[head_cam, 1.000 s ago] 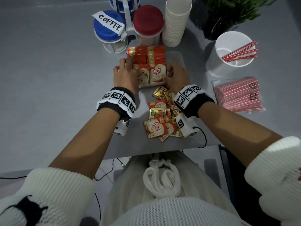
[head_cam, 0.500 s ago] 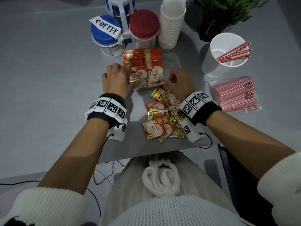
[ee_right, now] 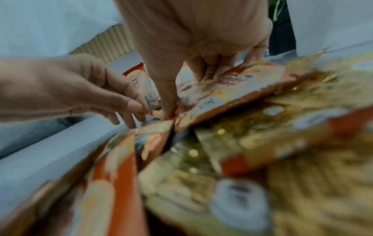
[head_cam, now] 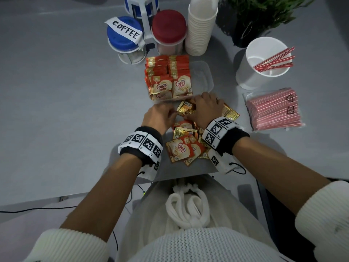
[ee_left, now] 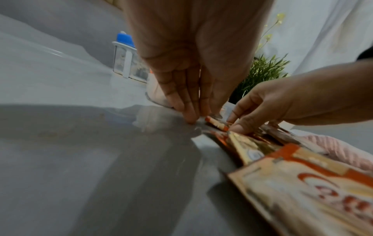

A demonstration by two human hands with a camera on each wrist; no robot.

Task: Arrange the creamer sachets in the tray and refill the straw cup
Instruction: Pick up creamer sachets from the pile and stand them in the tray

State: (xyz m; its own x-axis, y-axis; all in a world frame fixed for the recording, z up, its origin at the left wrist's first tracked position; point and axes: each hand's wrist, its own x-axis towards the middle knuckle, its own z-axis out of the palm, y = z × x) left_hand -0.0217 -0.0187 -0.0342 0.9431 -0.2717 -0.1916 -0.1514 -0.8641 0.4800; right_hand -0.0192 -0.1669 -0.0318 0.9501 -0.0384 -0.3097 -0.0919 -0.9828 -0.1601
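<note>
Head view, taking the tray as landmark: its left two rows stand packed with sachets, its right side bare. Just in front, the left hand, fingers straight, touches the edge of the loose sachet pile; the right hand curls onto the pile's top, grip unclear. Sachet-gathering seems underway; next, lift a bunch into the bare side. Right of the tray, the straw cup awaits refilling.
</note>
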